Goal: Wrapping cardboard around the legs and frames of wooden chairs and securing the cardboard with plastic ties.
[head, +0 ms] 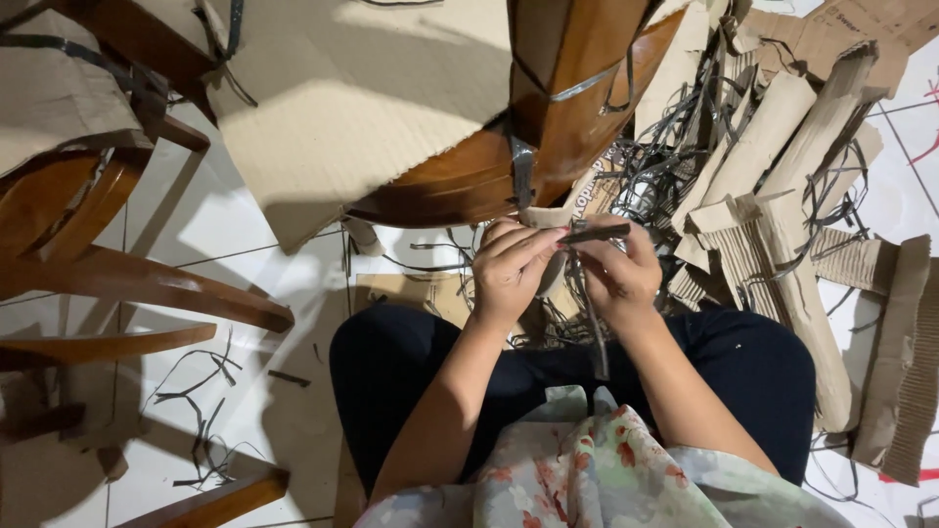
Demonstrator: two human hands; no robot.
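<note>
Both my hands meet in front of me, above my lap in dark trousers (411, 362). My left hand (511, 270) and my right hand (616, 274) pinch a thin dark plastic strap (591, 293); its top end sticks out level between my fingers and the rest hangs down towards my knees. Just beyond my fingers stands a polished brown wooden chair part (548, 117), partly wrapped in corrugated cardboard (352, 108) and bound with a dark strap (521, 171).
A heap of torn corrugated cardboard pieces (782, 225) and tangled dark straps (665, 147) lies to my right. Curved wooden chair legs (147, 284) stand at the left on white floor tiles (235, 235), with loose strap bits (201, 401) scattered about.
</note>
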